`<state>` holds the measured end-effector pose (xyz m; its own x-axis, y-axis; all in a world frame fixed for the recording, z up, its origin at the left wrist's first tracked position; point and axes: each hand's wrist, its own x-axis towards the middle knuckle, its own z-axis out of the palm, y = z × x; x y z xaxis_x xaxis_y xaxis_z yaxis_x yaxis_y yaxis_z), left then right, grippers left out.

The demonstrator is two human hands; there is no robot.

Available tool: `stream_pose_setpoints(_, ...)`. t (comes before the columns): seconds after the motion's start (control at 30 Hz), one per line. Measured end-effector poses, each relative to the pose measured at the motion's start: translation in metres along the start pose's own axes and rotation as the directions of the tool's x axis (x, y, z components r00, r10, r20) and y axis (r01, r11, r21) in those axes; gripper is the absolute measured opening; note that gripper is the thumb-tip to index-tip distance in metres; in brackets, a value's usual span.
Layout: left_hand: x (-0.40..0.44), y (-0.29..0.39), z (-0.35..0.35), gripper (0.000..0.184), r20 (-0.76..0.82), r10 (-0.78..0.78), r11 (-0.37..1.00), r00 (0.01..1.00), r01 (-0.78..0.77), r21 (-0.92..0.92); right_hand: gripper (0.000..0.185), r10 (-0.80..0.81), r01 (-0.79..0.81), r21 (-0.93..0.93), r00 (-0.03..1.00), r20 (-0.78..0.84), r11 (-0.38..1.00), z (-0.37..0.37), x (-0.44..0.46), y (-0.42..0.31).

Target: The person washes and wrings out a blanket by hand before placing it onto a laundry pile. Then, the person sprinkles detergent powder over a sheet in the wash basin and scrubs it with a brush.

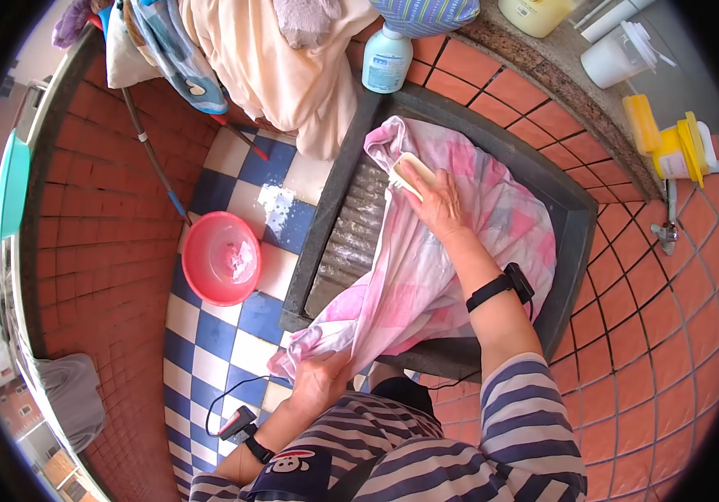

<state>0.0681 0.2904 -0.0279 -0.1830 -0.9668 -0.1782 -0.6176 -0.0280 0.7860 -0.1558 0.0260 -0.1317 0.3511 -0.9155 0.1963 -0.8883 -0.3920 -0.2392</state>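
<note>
Holding brush (pixel 410 171) — right hand (pixel 441 207), cloth (pixel 493 201) — left hand (pixel 321 381)

A pink basin (pixel 200 266) sits on the checkered floor (pixel 227 347), by the edge along the tiled wall (pixel 112 209). A peach blanket (pixel 272 71) hangs near a pale blue bottle (pixel 387 63). A white-lidded tub (pixel 612 60) stands on the granite ledge (pixel 535 69), near a yellow container (pixel 677 152).
</note>
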Motion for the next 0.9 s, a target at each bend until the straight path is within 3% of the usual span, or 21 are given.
stream_pose_setpoints(0.1, 0.002, -0.012, 0.004, 0.006, 0.049, -0.067, 0.998, 0.997, 0.066, 0.017, 0.054, 0.033, -0.032, 0.081, 0.999, -0.020, 0.996, -0.010, -0.017, -0.028)
stream_pose_setpoints(0.13, 0.006, -0.011, 0.005, 0.006, 0.041, -0.101, 0.995, 0.994, 0.102, -0.012, 0.058, -0.021, 0.010, 0.184, 0.998, 0.058, 0.983, -0.028, -0.037, -0.058)
stream_pose_setpoints(0.17, 0.007, -0.011, 0.006, 0.006, 0.033, -0.103, 0.994, 0.994, 0.104, -0.028, 0.063, -0.188, 0.158, 0.274, 0.978, 0.086, 0.949, -0.031, -0.068, -0.084)
stream_pose_setpoints(0.23, 0.005, -0.014, 0.006, 0.005, 0.021, -0.071, 0.996, 0.997, 0.073, -0.060, 0.067, -0.520, 0.392, 0.578, 0.852, 0.066, 0.716, -0.037, -0.122, -0.130)
stream_pose_setpoints(0.27, 0.002, -0.018, 0.007, 0.005, 0.026, -0.080, 0.995, 0.996, 0.081, -0.058, 0.067, -0.518, 0.386, 0.586, 0.853, 0.068, 0.713, -0.030, -0.118, -0.123)
stream_pose_setpoints(0.33, -0.005, -0.024, 0.009, 0.007, 0.092, -0.011, 0.999, 0.996, 0.008, 0.039, 0.067, -0.442, 0.396, 0.271, 0.886, 0.138, 0.877, -0.010, -0.089, -0.080)
stream_pose_setpoints(0.43, 0.000, -0.018, 0.000, 0.004, 0.034, -0.037, 0.999, 0.999, 0.037, 0.003, 0.058, -0.083, 0.084, -0.027, 0.996, 0.039, 0.996, 0.010, -0.008, -0.008)
stream_pose_setpoints(0.47, 0.002, -0.015, -0.001, 0.004, 0.008, -0.112, 0.992, 0.994, 0.112, -0.056, 0.058, -0.091, 0.092, -0.021, 0.995, 0.041, 0.996, 0.008, -0.005, -0.016)
stream_pose_setpoints(0.53, 0.001, -0.021, 0.001, 0.006, 0.024, -0.107, 0.992, 0.994, 0.108, -0.068, 0.057, 0.057, -0.054, -0.057, 0.997, 0.060, 0.997, -0.009, -0.010, -0.044)
stream_pose_setpoints(0.63, 0.009, -0.025, 0.000, 0.014, 0.022, -0.082, 0.994, 0.996, 0.083, -0.066, 0.061, -0.236, 0.176, 0.341, 0.961, 0.145, 0.924, -0.031, -0.089, -0.109)
stream_pose_setpoints(0.67, 0.010, -0.022, -0.005, 0.015, 0.048, -0.155, 0.981, 0.987, 0.159, -0.109, 0.062, -0.348, 0.259, 0.416, 0.925, 0.153, 0.872, -0.036, -0.116, -0.132)
stream_pose_setpoints(0.7, 0.010, -0.021, -0.010, 0.015, 0.078, -0.224, 0.961, 0.971, 0.234, -0.145, 0.062, -0.345, 0.254, 0.417, 0.925, 0.157, 0.872, -0.032, -0.117, -0.125)
stream_pose_setpoints(0.77, 0.007, -0.018, -0.015, 0.016, 0.106, -0.208, 0.962, 0.972, 0.223, -0.156, 0.059, -0.357, 0.293, 0.355, 0.925, 0.132, 0.888, -0.016, -0.108, -0.089)
stream_pose_setpoints(0.8, 0.006, -0.015, -0.020, 0.015, 0.074, -0.239, 0.956, 0.968, 0.248, -0.158, 0.062, -0.253, 0.225, 0.182, 0.955, 0.154, 0.957, -0.016, -0.076, -0.052)
stream_pose_setpoints(0.83, 0.008, -0.012, -0.023, 0.015, 0.033, -0.269, 0.949, 0.963, 0.271, -0.164, 0.063, -0.056, 0.056, 0.005, 0.986, 0.158, 0.998, -0.018, -0.044, -0.021)
stream_pose_setpoints(0.9, 0.012, -0.013, -0.028, 0.014, 0.073, -0.350, 0.916, 0.934, 0.357, -0.184, 0.062, -0.015, 0.010, -0.123, 0.999, -0.038, 0.992, -0.011, -0.010, 0.012)
